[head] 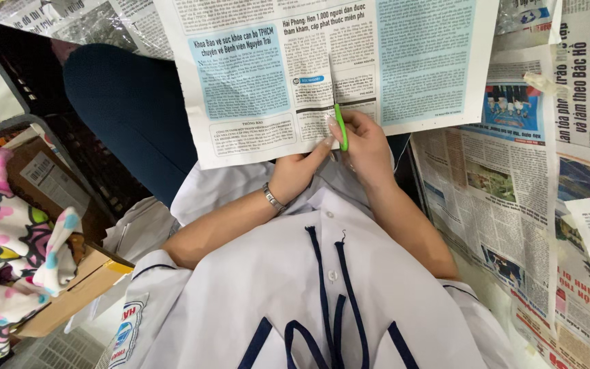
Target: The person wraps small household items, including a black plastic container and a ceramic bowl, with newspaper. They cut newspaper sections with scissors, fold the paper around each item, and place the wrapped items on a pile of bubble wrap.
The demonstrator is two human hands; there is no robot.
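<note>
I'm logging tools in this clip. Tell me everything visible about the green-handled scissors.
The scissors show a bright green, plastic-looking handle and slim metal blades pointing up and away from the person. They stand almost vertical in the picture, at the lower edge of the newspaper sheet, blades along a slit in it. The right hand holds the handle; the left hand holds the sheet's edge beside them.

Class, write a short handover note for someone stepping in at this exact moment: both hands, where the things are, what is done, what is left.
Right hand grips green-handled scissors, blades up in a slit in the newspaper sheet.
Left hand steadies the sheet's lower edge, beside the slit.
The sheet lies over the lap; more newspapers cover the floor at right.
Done: a short cut up from the bottom edge.
Left: the sheet above the blades is uncut.
</note>
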